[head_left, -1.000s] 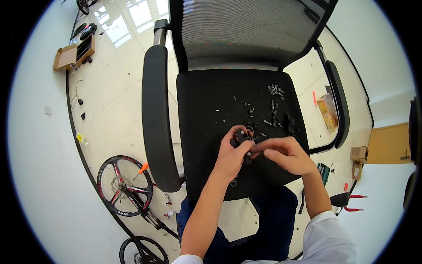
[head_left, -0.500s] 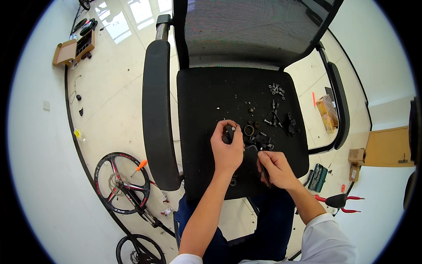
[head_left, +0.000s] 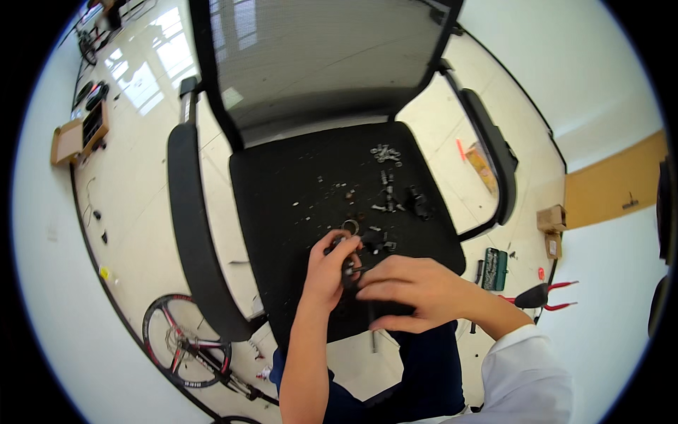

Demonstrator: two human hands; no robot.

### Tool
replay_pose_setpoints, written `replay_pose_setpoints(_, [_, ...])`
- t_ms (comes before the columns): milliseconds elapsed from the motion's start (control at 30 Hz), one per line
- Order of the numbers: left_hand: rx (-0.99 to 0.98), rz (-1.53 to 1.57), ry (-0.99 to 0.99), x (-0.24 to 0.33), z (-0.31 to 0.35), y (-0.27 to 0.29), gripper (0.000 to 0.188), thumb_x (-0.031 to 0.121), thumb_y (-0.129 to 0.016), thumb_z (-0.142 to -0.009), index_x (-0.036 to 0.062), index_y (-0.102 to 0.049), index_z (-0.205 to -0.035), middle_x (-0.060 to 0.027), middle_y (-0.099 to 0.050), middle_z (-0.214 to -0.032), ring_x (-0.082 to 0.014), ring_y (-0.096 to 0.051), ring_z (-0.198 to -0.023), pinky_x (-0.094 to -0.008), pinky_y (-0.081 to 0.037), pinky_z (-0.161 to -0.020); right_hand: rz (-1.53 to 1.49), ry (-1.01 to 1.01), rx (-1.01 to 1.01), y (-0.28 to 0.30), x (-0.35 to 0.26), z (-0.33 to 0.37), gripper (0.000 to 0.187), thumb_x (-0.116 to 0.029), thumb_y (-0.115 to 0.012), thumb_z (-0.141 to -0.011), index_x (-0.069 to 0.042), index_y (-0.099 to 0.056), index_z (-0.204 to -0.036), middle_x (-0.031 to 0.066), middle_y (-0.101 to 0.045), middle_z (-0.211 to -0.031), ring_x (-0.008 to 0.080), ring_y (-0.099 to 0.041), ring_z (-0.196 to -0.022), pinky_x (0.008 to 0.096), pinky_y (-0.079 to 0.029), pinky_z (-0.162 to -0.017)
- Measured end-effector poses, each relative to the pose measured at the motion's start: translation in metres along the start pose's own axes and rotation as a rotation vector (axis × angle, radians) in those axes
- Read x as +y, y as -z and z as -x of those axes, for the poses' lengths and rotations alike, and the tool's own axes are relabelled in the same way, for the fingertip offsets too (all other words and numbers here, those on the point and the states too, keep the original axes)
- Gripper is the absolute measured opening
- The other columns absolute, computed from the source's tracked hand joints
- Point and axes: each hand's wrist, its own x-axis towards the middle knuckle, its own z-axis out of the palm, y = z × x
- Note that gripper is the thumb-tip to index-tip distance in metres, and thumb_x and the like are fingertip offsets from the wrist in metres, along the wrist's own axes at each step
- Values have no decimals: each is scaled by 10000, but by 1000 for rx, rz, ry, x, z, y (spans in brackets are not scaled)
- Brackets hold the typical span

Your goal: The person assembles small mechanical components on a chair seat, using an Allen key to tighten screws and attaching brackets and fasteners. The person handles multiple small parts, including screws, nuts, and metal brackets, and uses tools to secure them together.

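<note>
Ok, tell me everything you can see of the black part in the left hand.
The black part is small, dark and hard-looking; whether it is metal or plastic can't be told. The left hand grips it between thumb and fingers, which hide much of it, so its full outline is unclear. It is held over the seat, its exposed side toward the right hand. Blur leaves any touch there uncertain.

I could cross the left of the seat (head_left: 265, 187), but the right hand (head_left: 424, 288), bolts (head_left: 388, 189) and right armrest (head_left: 500, 159) crowd the other side.
</note>
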Motion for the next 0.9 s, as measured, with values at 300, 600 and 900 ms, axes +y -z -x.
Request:
replay_pose_setpoints(300, [-42,-240,-2,-14,5,-3,222,210,-572,-897,17,-607,-1001,-83,-618,-916,-158,-572,-849,-276,-457,-777,289,364,132,-48,30,3,274,-287,-661,-832,-40,-562,-768,101,-551,-749,283,-582,-624,387,-471,-555])
replay_pose_setpoints(600, [-159,19,-252,-55,-31,52,381,356,-469,-981,105,-505,-1265,-59,-595,-1149,-191,-598,-1076,-350,-519,-885,-200,-240,143,-19,41,-36,235,-156,-559,-832,4,-649,-980,186,-679,-853,343,-678,-792,401,-551,-709])
replay_pose_setpoints(900, [157,-639,-559,-21,-14,-6,102,-41,-546,-879,15,-499,-950,-39,-581,-746,-78,-568,-627,-223,-470,-564,-945,-1033,192,-32,102,-33,455,-378,-437,-1018,-14,-556,-773,62,-565,-574,156,-580,-447,268,-471,-419])
